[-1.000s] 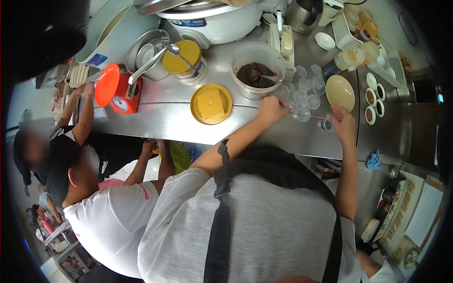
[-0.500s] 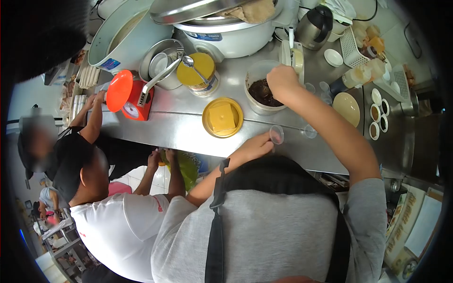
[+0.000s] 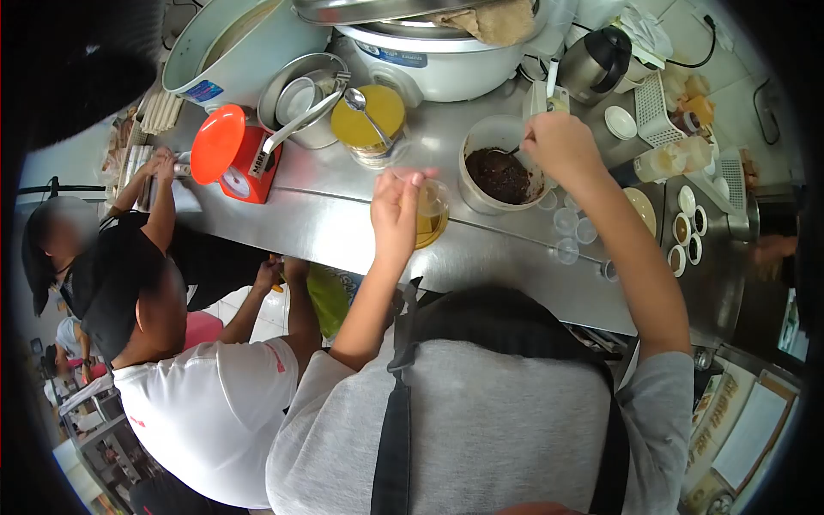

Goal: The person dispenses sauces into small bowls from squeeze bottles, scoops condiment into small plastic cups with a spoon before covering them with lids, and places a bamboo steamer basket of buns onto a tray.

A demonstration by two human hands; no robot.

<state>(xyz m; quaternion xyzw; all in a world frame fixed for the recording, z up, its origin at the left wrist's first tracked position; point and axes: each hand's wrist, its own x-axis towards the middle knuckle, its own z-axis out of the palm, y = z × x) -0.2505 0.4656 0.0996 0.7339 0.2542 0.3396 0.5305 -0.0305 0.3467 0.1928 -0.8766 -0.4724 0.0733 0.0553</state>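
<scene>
My left hand [image 3: 395,219] is raised over the front of the counter, its fingers pinching a small clear plastic cup [image 3: 436,197]. Behind that cup a round yellow lid [image 3: 427,238] is mostly hidden. My right hand [image 3: 562,148] is closed around the handle of a spoon [image 3: 515,151] whose lower end dips into dark brown paste [image 3: 498,176]. The paste sits in a translucent plastic tub [image 3: 482,202], left of my right hand. Several more clear cups [image 3: 566,221] stand beside the tub, under my right forearm.
A red scale [image 3: 232,163], a yellow-lidded can [image 3: 365,110] with a spoon on top, and nested metal pots [image 3: 275,94] stand left. Behind are a white cooker [image 3: 446,73] and a steel jug [image 3: 586,64]. Sauce dishes [image 3: 681,229] lie right. Co-workers [image 3: 206,403] stand close on my left.
My left hand has lifted the cup up and leftward, over the yellow lid. My right hand has shifted slightly right and back from the paste, showing the spoon handle.
</scene>
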